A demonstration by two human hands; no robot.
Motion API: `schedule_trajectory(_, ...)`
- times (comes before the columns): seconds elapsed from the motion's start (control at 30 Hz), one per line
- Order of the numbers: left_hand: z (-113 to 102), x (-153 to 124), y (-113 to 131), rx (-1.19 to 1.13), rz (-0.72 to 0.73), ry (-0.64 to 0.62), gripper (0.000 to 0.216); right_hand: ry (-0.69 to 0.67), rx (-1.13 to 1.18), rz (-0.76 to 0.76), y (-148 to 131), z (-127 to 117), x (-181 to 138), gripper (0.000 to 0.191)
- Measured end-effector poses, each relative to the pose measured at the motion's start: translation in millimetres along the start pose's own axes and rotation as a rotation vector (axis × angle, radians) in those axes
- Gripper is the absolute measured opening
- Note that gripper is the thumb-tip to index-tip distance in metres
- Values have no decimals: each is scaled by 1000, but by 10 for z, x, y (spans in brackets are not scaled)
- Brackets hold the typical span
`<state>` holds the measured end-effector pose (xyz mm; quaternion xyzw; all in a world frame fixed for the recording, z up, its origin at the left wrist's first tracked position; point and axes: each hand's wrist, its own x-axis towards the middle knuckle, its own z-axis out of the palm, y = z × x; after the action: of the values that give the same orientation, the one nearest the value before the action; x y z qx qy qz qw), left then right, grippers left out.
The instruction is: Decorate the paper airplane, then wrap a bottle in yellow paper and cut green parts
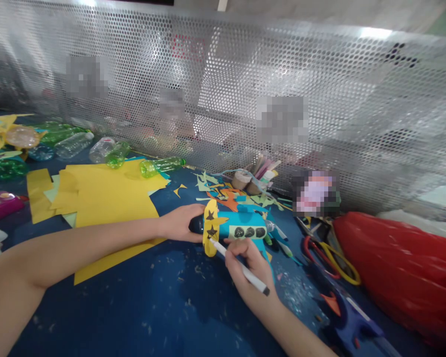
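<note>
Clamps fingers of the left hand [180,223] around a blue paper-wrapped bottle model [245,219] over the dark-blue table [144,312]; pinches a slim white marker [221,249] between fingers of the right hand [258,263], pointing it at the model's yellow star-marked paper strip [210,223].

Perforated metal partition [238,64], blue tabletop [152,307]
</note>
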<state>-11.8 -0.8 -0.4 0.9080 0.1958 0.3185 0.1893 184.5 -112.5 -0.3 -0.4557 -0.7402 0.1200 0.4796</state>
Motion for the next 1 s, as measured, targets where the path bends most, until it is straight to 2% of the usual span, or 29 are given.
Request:
schedule_trajectory(0.3, 9, -2, -5, 10, 2, 9, 57, 49, -60, -5, 20, -8, -8, 16)
schedule_trajectory(0.6, 2, -5, 2, 3, -5, 3, 59, 28, -40, -62, 19, 12, 4, 15)
schedule_trajectory(1.0, 12, -6, -14, 19, 20, 17, 57, 67, -36, -33, 31, 2, 0, 18)
